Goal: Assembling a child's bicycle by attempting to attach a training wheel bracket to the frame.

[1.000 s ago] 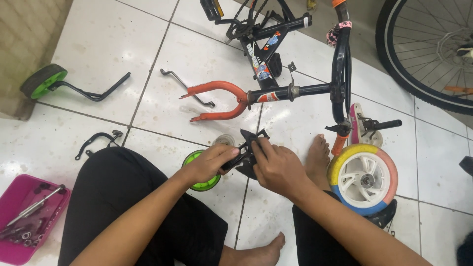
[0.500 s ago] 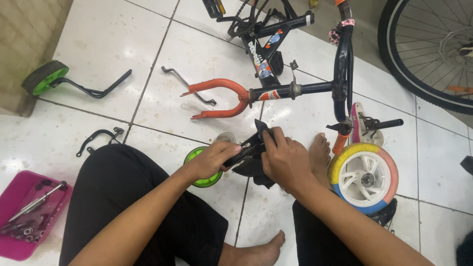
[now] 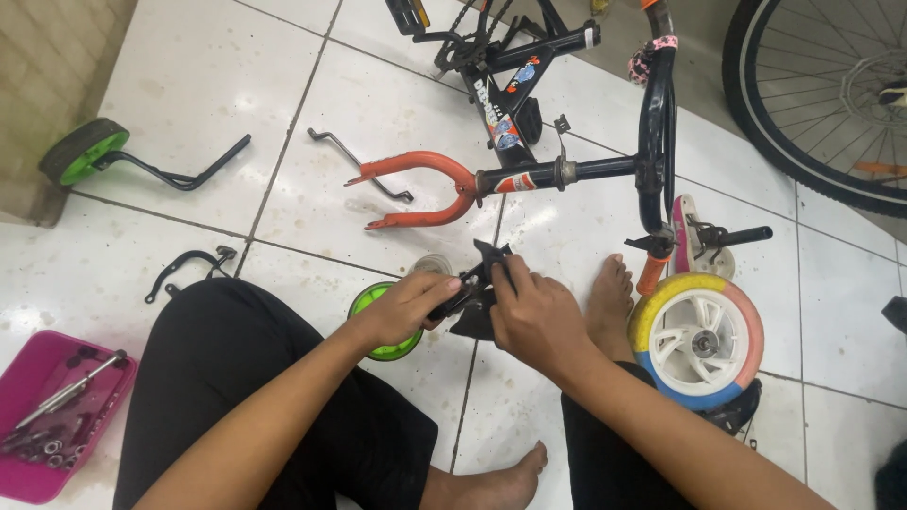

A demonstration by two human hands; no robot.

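Observation:
I sit on a white tiled floor with both hands together over a small black bracket (image 3: 480,283). My left hand (image 3: 404,310) grips its lower end, just above a green training wheel (image 3: 383,316) that the bracket seems joined to. My right hand (image 3: 534,312) covers the bracket's right side, fingers curled on it. Directly beyond my hands lies a child's bicycle frame with an orange fork (image 3: 416,184) and a black tube (image 3: 586,170). Its front wheel (image 3: 699,340), with a yellow, pink and blue tyre, rests by my right foot.
A second green training wheel on a black arm (image 3: 104,156) lies at far left. A curved black stay (image 3: 184,269) and a bent rod (image 3: 354,156) lie on the tiles. A pink tray (image 3: 57,411) holds tools. A large bicycle wheel (image 3: 822,94) stands top right.
My hands have shifted a little on the bracket, the right hand closing further over its top. The view has tilted slightly downward. Nothing else on the floor has moved.

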